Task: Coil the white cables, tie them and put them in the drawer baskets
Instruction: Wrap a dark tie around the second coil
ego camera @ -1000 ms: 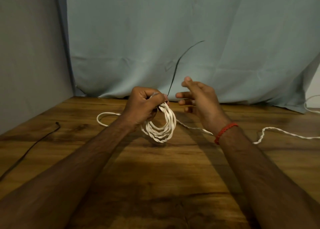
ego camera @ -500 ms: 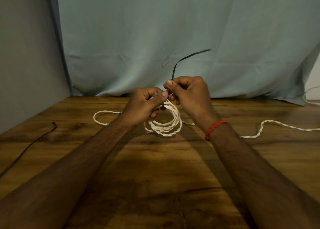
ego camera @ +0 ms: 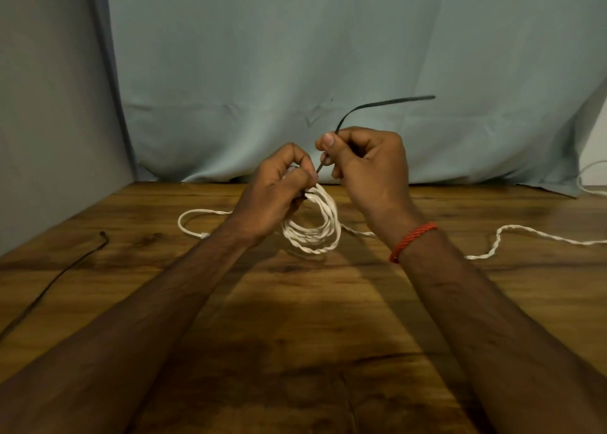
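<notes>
Wooden table (ego camera: 312,351): bare board is left open between the forearms.
Black cord (ego camera: 49,286): laid at the left side, well apart from the hands.
White coil (ego camera: 315,233): held over mid-table, gripped at its top by the left hand (ego camera: 272,197), fingers curled round the strands.
Right hand (ego camera: 371,167): thumb and forefinger are pinched on the black tie (ego camera: 377,105).
Loose white cable (ego camera: 525,236): trailed rightward.
Curtain (ego camera: 295,56): hung along the far edge.

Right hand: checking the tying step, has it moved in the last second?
Yes. The right hand rose slightly against the table's back edge, shifted left toward the left hand, and now pinches the black tie.
</notes>
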The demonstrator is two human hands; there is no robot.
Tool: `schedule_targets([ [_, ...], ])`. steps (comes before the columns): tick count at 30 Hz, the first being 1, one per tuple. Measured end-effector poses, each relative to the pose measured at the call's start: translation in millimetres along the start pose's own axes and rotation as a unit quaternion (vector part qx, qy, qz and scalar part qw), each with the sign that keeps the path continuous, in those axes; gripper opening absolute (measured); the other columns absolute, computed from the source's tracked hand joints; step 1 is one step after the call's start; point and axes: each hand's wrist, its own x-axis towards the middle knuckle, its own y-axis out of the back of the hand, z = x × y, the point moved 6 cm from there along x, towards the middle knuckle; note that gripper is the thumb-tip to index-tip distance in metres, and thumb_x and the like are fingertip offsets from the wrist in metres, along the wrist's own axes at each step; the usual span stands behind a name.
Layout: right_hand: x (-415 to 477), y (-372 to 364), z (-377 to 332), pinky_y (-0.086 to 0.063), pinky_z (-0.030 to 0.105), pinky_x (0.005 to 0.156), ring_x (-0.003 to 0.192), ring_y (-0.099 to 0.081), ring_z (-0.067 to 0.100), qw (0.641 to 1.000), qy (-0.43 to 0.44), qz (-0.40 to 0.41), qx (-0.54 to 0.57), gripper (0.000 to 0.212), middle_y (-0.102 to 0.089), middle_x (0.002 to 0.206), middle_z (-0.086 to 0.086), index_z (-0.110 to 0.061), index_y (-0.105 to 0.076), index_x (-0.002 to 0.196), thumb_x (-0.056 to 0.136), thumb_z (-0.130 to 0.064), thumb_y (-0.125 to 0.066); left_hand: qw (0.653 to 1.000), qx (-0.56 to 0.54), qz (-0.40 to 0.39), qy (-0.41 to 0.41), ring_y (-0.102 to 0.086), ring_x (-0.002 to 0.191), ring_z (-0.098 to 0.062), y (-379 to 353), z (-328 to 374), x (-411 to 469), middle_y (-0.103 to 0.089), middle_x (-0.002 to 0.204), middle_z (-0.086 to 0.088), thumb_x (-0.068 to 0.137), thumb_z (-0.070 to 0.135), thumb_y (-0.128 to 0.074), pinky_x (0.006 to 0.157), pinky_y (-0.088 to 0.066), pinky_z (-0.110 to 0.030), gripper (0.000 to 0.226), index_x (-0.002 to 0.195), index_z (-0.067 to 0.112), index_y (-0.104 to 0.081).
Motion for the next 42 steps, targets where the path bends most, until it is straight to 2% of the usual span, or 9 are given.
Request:
schedule_targets([
  [7, 3, 3, 30, -0.046, 0.021, 0.054, 0.05, -0.056, 0.002, 0.993, -0.111, 0.03, 0.033, 0.016, -0.068, 0.063, -0.003, -0.01, -0.079, 0.082, 0.093, -0.016, -0.07, 0.999, 0.017, 0.017, -0.025, -0.039, 0.047, -0.017, -5, 5, -2, -0.048, 0.054, 0.006, 0.086, 0.017, -0.055, 0.047, -0.031, -0.023, 0.007, 0.086, 0.011, -0.059],
  [10, -2, -7, 46, -0.047, 0.028, 0.057, 0.051, -0.053, 0.013, 0.981, -0.182, 0.02, 0.071, 0.017, -0.067, 0.063, 0.007, -0.007, -0.078, 0.078, 0.092, -0.012, -0.07, 0.996, 0.062, 0.028, -0.05, -0.046, 0.048, -0.006, -3, 7, -2, -0.056, 0.057, 0.012, 0.084, 0.015, -0.058, 0.048, -0.036, -0.02, 0.01, 0.088, 0.008, -0.063],
  [12, -4, -10, 52, -0.047, 0.028, 0.056, 0.048, -0.051, 0.01, 0.977, -0.197, 0.018, 0.076, 0.017, -0.066, 0.062, 0.007, -0.007, -0.077, 0.077, 0.092, -0.011, -0.07, 0.988, 0.122, 0.039, -0.086, -0.052, 0.054, -0.007, 0, 11, -3, -0.062, 0.066, 0.009, 0.08, 0.012, -0.059, 0.05, -0.04, -0.023, 0.012, 0.088, 0.006, -0.065],
  [14, -2, -6, 52, -0.046, 0.024, 0.052, 0.046, -0.051, 0.005, 0.981, -0.177, 0.027, 0.075, 0.018, -0.065, 0.06, 0.002, -0.011, -0.077, 0.077, 0.093, -0.011, -0.069, 0.98, 0.167, 0.058, -0.096, -0.055, 0.057, -0.01, 2, 10, -3, -0.065, 0.069, 0.005, 0.078, 0.014, -0.059, 0.053, -0.042, -0.027, 0.014, 0.087, 0.006, -0.067],
  [18, 1, 4, 39, -0.045, 0.019, 0.05, 0.051, -0.054, 0.005, 0.989, -0.111, 0.038, 0.093, 0.013, -0.067, 0.064, -0.002, -0.011, -0.077, 0.086, 0.095, -0.013, -0.068, 0.982, 0.162, 0.078, -0.059, -0.047, 0.048, -0.002, 5, 2, 0, -0.056, 0.053, 0.016, 0.089, 0.027, -0.057, 0.052, -0.037, -0.026, 0.018, 0.077, 0.016, -0.065],
  [28, -1, 0, -4, -0.048, 0.021, 0.055, 0.055, -0.057, 0.005, 0.994, -0.047, 0.02, 0.101, 0.016, -0.069, 0.065, -0.002, -0.016, -0.076, 0.082, 0.095, -0.011, -0.068, 0.995, 0.08, -0.018, -0.054, -0.042, 0.048, -0.006, -1, -6, 0, -0.052, 0.059, 0.012, 0.097, 0.028, -0.056, 0.049, -0.034, -0.025, 0.008, 0.092, 0.022, -0.056],
  [33, 0, 1, -12, -0.048, 0.018, 0.056, 0.055, -0.06, 0.004, 0.996, -0.022, 0.007, 0.088, 0.012, -0.07, 0.067, -0.004, -0.008, -0.077, 0.089, 0.095, -0.012, -0.068, 0.991, 0.099, -0.003, -0.086, -0.049, 0.056, 0.003, 0, -2, 2, -0.055, 0.068, 0.019, 0.098, 0.024, -0.056, 0.055, -0.035, -0.019, 0.006, 0.1, 0.019, -0.054],
  [36, 2, 6, -9, -0.048, 0.02, 0.055, 0.056, -0.059, 0.005, 0.996, -0.025, 0.018, 0.078, 0.013, -0.07, 0.068, -0.002, -0.011, -0.077, 0.087, 0.095, -0.013, -0.068, 0.992, 0.091, -0.011, -0.087, -0.05, 0.058, 0.003, -4, -3, 1, -0.055, 0.073, 0.018, 0.098, 0.022, -0.056, 0.056, -0.036, -0.013, 0.006, 0.103, 0.019, -0.053],
  [42, 7, 15, 10, -0.05, 0.023, 0.053, 0.055, -0.059, 0.005, 0.993, -0.08, 0.041, 0.073, 0.016, -0.071, 0.068, 0.0, -0.012, -0.077, 0.083, 0.095, -0.014, -0.067, 0.98, 0.149, -0.014, -0.134, -0.055, 0.086, -0.004, -13, 6, -4, -0.055, 0.096, 0.011, 0.099, 0.016, -0.056, 0.076, -0.046, -0.025, 0.01, 0.108, 0.011, -0.055],
])
